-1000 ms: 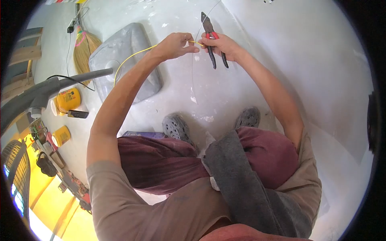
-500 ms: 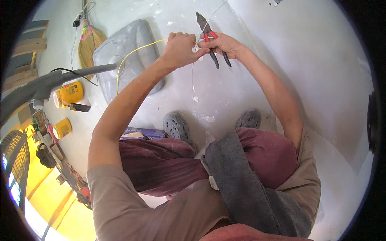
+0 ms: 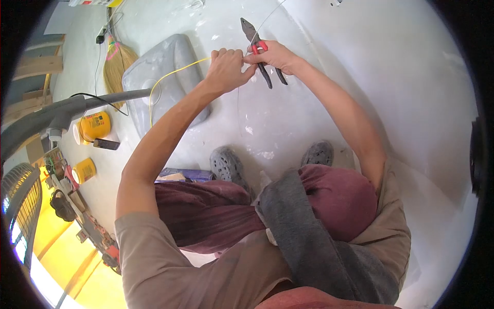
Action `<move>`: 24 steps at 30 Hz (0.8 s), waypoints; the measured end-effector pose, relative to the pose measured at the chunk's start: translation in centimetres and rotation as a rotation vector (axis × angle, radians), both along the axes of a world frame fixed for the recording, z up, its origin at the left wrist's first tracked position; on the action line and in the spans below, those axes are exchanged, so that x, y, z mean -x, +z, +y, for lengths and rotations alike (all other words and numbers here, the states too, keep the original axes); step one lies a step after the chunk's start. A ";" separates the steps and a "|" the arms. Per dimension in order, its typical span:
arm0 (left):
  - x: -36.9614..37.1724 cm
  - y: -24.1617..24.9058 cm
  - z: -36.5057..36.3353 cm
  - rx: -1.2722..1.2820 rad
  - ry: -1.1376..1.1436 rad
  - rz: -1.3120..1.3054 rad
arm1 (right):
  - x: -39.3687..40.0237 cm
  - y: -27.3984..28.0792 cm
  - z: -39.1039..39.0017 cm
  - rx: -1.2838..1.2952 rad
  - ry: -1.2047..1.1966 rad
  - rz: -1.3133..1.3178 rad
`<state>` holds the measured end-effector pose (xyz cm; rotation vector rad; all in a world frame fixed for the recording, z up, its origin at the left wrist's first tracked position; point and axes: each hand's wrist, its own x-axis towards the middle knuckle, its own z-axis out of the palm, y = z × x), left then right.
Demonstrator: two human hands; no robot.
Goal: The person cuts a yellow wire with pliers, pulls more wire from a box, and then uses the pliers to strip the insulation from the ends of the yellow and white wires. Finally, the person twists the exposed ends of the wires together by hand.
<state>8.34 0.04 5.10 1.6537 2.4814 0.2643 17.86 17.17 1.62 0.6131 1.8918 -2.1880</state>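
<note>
A yellow wire (image 3: 180, 69) curves up from beside my left forearm into my left hand (image 3: 225, 70), whose fingers are closed around it. Close beside it, my right hand (image 3: 277, 55) grips pliers (image 3: 250, 31) with red-and-black handles, jaws pointing up and away from me. A thin pale wire (image 3: 268, 18) comes down from the top edge to where the hands meet, and a faint strand hangs below them. My fingers hide the point where the wires come together.
A grey plastic container (image 3: 177, 54) lies behind the yellow wire, near a straw broom (image 3: 119, 62). A grey pole (image 3: 116, 97) juts in from the left. Yellow tubs (image 3: 96, 125), a black fan (image 3: 25, 198) and scattered tools (image 3: 103, 239) are at left.
Both hands have shifted slightly left in view, with the pliers. The bit of yellow wire that showed between the hands is now covered. The surroundings sit a little lower in view.
</note>
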 end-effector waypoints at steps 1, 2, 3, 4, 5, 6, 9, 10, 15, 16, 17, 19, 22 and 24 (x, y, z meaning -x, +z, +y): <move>0.1 0.0 0.0 -0.001 -0.002 0.000 | 0.1 0.0 -0.3 -0.049 -0.020 0.009; 0.1 0.0 -0.1 -0.011 -0.002 -0.002 | 0.1 0.0 -0.4 -0.050 -0.021 0.008; 0.2 0.0 -0.2 -0.020 0.000 -0.003 | 0.1 0.1 -0.5 -0.042 -0.040 0.033; 0.2 0.1 -0.2 -0.020 0.000 -0.002 | 0.1 0.2 -0.6 -0.034 -0.058 0.058; 0.3 0.1 -0.1 -0.031 0.009 -0.016 | 0.3 0.2 -0.8 -0.035 -0.058 0.059; 0.5 0.1 -0.1 -0.042 0.018 -0.031 | 0.4 0.0 -1.1 0.022 -0.091 0.071; 0.7 0.3 -0.1 -0.050 0.020 -0.051 | 0.7 -0.4 -1.5 0.080 -0.157 0.089; 0.7 0.5 0.0 -0.050 0.020 -0.048 | 0.7 -0.4 -1.6 0.081 -0.189 0.092; 0.8 0.4 -0.3 -0.043 0.018 -0.105 | 0.7 -0.9 -2.1 0.092 -0.247 0.092; 0.8 0.5 -0.3 -0.041 0.018 -0.102 | 0.8 -1.2 -2.2 0.098 -0.273 0.093; 0.8 0.7 -0.1 0.036 0.041 -0.124 | 0.8 -1.4 -2.4 0.099 -0.273 0.096; 0.7 1.2 0.1 0.113 0.064 -0.145 | 0.9 -1.5 -2.5 0.127 -0.315 0.097; 0.6 1.4 -0.1 0.165 0.052 -0.120 | 1.1 -1.6 -2.6 0.113 -0.336 0.062; 0.6 1.2 -0.4 0.151 -0.007 -0.105 | 1.1 -1.6 -2.8 0.116 -0.354 0.062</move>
